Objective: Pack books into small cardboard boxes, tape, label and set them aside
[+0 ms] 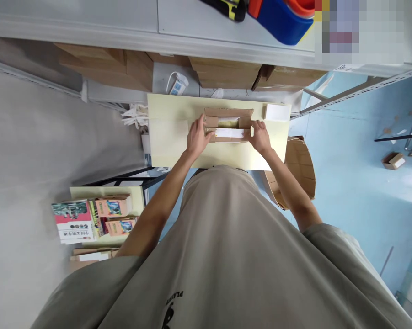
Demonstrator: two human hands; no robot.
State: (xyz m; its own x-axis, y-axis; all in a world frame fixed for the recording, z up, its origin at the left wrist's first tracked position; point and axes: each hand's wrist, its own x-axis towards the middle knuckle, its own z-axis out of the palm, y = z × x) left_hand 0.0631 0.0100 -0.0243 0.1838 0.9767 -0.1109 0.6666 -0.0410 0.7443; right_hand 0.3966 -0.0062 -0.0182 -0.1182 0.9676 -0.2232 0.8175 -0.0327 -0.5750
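A small open cardboard box lies on the pale yellow table, its flaps folded outward and a white item showing along its near side. My left hand grips the box's left end with fingers curled around the flap. At the right end my right hand holds the box the same way. Both forearms reach forward over my beige shirt.
A white packet rests at the table's far right corner. Brown cartons line the shelf behind. A round cardboard piece leans beside the table on the right. Books and small boxes sit on a low shelf at left.
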